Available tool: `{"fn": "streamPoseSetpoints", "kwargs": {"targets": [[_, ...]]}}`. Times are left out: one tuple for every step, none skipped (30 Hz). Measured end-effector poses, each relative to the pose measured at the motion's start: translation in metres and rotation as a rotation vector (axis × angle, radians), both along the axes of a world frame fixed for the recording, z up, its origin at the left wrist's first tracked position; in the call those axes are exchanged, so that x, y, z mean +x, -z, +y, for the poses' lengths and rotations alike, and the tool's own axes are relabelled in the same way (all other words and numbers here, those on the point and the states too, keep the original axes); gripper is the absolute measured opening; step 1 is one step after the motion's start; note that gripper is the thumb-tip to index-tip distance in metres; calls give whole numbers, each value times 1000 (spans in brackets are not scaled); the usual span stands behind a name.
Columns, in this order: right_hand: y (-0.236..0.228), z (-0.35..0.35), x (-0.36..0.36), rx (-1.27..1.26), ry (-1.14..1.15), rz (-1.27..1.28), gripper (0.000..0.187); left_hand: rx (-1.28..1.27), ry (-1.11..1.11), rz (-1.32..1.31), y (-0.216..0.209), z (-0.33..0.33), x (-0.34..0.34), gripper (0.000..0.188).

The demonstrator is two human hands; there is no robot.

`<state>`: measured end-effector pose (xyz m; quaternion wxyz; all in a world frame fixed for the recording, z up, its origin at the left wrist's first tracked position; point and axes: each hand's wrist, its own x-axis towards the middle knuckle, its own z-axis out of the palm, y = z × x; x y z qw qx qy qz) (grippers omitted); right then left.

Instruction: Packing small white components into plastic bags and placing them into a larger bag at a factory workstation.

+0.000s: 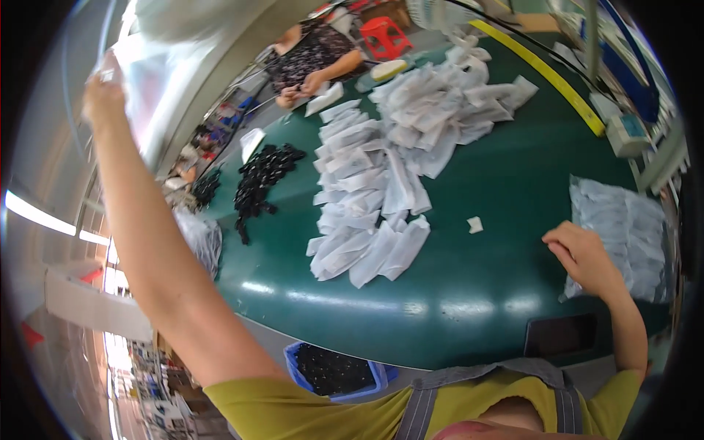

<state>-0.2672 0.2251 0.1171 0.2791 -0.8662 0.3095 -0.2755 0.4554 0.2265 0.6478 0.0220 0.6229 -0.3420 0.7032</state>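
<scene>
The left hand is raised high, fingers pinched shut on a clear bag that hangs just right of it. The right hand rests loosely curled and empty on the green table, a stack of bags just beside it, white packets well to its left.

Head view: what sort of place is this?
Probably a factory packing bench: a green table piled with small white pouches, a heap of small black parts, and another person working opposite.
</scene>
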Motion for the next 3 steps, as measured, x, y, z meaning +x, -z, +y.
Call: {"fn": "streamPoseSetpoints", "kwargs": {"targets": [[-7, -5, 4, 42, 137, 113, 9, 289, -500, -403, 73, -57, -2, 27], [11, 5, -21, 51, 66, -38, 10, -99, -16, -523, -50, -1, -9, 26], [10, 2, -17, 85, 71, -65, 10, -75, 11, -499, -34, -31, 0, 26]]}}
